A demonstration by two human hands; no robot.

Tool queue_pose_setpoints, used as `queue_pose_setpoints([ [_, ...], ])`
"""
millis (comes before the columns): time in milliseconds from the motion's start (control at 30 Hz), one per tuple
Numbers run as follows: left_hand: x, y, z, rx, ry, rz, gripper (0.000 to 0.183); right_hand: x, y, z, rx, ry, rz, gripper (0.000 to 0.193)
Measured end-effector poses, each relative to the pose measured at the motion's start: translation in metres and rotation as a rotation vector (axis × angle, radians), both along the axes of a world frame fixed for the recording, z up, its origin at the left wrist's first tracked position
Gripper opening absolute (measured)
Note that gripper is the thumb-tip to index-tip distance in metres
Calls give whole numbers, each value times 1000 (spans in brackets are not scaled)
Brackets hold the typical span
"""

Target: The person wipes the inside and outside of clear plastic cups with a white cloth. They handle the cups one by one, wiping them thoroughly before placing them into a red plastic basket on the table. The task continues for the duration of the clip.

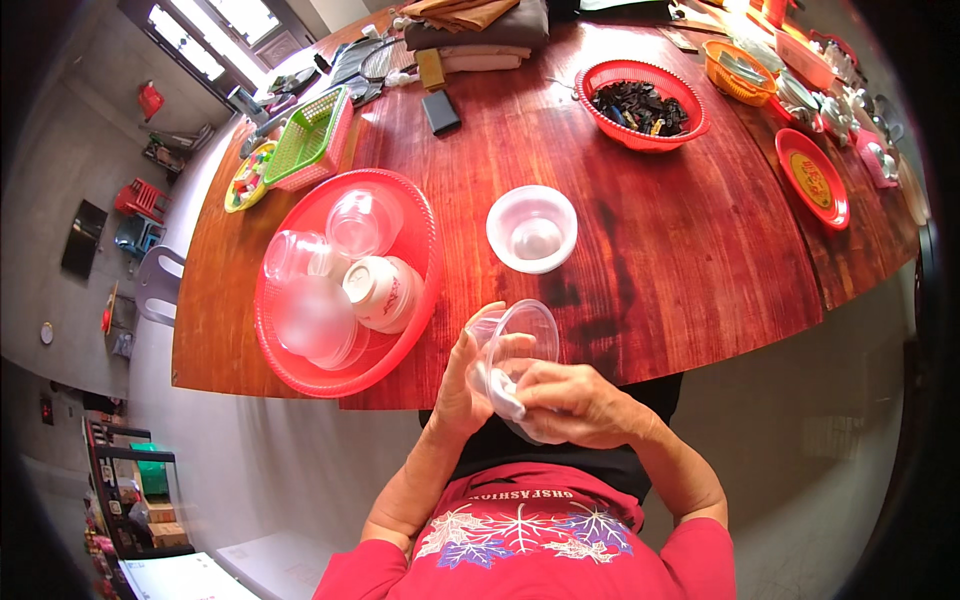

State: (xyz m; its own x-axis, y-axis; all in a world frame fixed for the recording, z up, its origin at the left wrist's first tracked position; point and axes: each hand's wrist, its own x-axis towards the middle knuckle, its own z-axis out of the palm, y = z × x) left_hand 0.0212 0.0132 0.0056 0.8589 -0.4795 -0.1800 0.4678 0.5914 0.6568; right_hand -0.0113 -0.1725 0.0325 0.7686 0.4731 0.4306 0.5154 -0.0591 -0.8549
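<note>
Just off the table's near edge, my left hand [463,385] is wrapped round the outside of a clear plastic bowl [535,330], tilted so its mouth turns right. My right hand [585,405] pinches a white cloth or tissue [505,395] against the bowl's rim and inner side. Beyond them a white bowl [532,200] stands upright on the table. To the left, a large red round tray [420,330] carries several clear plastic bowls [362,222] and upturned white bowls [385,290] with red markings.
A red colander [648,140] of dark dried pieces stands far right of centre. A red plate [812,178] and an orange basket [738,72] sit further right. At the back left are a green and pink basket [310,140], a dark phone-like slab [440,112] and folded cloths [480,30].
</note>
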Motion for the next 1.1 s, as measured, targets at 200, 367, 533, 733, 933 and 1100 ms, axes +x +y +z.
queue_pose_setpoints([
  [200, -9, -7, -6, -28, -41, 30, 60, 20, 28, -4, -462, -389, -516, 37],
  [367, -9, -4, 6, 62, -155, 52, 64, 14, 25, -9, -450, -147, -340, 24],
  [533, -10, 0, 9, 158, -219, 27, 67, 13, 15, -8, -264, -47, -67, 21],
  [733, -12, 10, 37, 229, -328, 121, 78, 4, -4, 25, 48, 299, 234, 16],
  [933, 8, 58, 85, 652, -659, 580, 93, -12, -34, 13, 408, 495, 233, 22],
  [1100, 46, 142, 92, 1435, -950, 954, 87, -16, -33, -6, 408, 558, 109, 20],
])
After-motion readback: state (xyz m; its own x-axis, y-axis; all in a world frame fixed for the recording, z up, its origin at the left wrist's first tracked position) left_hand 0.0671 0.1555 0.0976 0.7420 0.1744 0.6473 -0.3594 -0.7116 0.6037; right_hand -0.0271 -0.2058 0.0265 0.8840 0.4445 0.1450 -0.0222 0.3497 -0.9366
